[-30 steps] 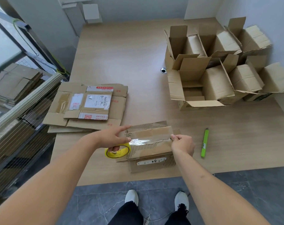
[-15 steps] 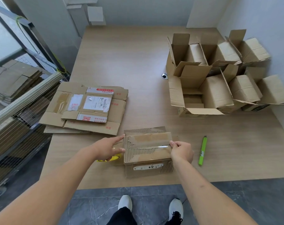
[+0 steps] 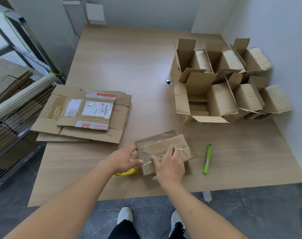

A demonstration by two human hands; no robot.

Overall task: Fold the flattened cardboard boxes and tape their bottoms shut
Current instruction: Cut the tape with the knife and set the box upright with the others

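A small cardboard box (image 3: 165,144) stands near the table's front edge, its flaps closed on top. A strip of clear tape (image 3: 184,149) runs across those flaps. My right hand (image 3: 169,165) lies flat on the box and presses the tape down with straight fingers. At the box's left side, my left hand (image 3: 123,159) holds the yellow tape roll (image 3: 127,171), its index finger touching the box's edge. The hand hides most of the roll.
A stack of flattened boxes (image 3: 81,116) lies at the left of the table (image 3: 129,66). Several folded open boxes (image 3: 215,94) crowd the right rear by the wall. A green utility knife (image 3: 207,159) lies right of the box. A metal rack (image 3: 12,104) holds more cardboard at far left.
The tape strip, stretched above the box a second ago, now lies on the flaps. My right hand moved from the box's right edge onto its top. The roll dropped to the box's left side.
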